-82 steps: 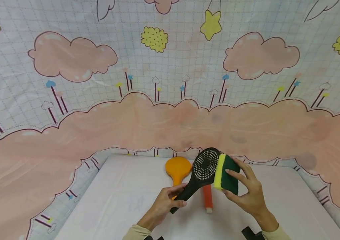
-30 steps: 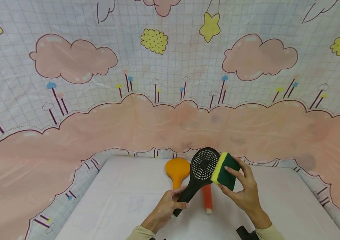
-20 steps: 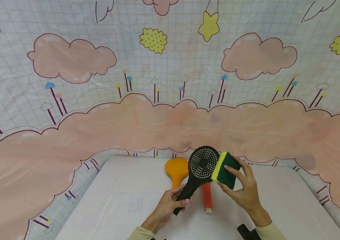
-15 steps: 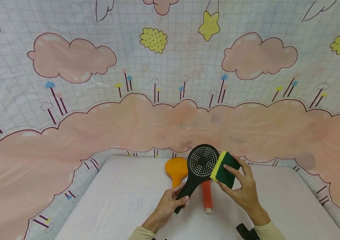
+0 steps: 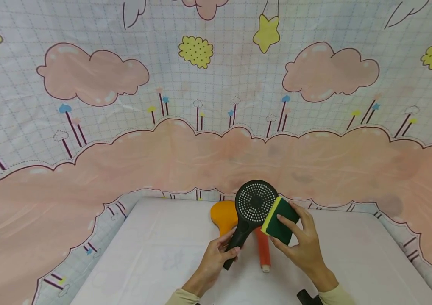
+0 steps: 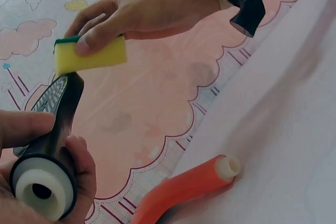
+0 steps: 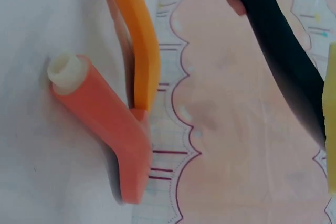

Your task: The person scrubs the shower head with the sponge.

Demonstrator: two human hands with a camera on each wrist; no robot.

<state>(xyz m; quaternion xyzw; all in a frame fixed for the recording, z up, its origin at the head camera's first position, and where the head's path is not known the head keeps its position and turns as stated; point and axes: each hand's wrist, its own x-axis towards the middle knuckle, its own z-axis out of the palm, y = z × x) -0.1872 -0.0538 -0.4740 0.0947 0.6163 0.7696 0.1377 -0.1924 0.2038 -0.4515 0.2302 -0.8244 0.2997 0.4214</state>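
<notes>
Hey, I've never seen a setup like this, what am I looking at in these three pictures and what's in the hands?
No machine here: a person works with bare hands, wearing three cameras. The wide picture comes from the head, the other two from the wrists. The left hand grips the handle of a black shower head. The right hand holds a sponge, yellow side against the shower head's rim. On the white table lie two more shower heads, an orange one and a red one. Behind hangs a cartoon cloud cloth.

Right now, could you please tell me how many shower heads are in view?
3: the black shower head in the left hand; the orange shower head and red shower head lie on the table.
</notes>
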